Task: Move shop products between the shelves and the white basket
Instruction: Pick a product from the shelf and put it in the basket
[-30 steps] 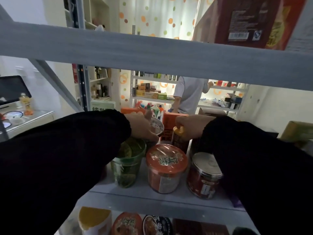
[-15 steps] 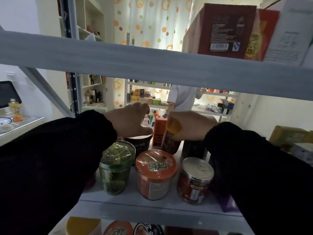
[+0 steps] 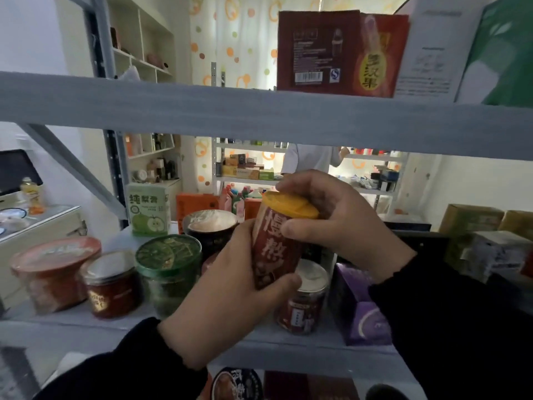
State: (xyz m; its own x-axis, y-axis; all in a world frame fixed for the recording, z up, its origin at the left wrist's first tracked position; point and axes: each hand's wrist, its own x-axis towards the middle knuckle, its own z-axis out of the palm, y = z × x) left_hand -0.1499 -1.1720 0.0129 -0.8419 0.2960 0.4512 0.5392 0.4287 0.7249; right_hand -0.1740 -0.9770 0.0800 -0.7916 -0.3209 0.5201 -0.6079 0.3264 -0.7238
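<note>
Red can with its yellow lid hangs tilted above the middle shelf, left hand wrapping its body from below, right hand clenched round the lid end, a two-handed grip likely steadying it clear of the green-lidded jar.

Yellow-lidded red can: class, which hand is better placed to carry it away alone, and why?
Probably left. The left hand wraps the can low down, thumb near its base; the right hand only grips its top by the yellow lid.
</note>
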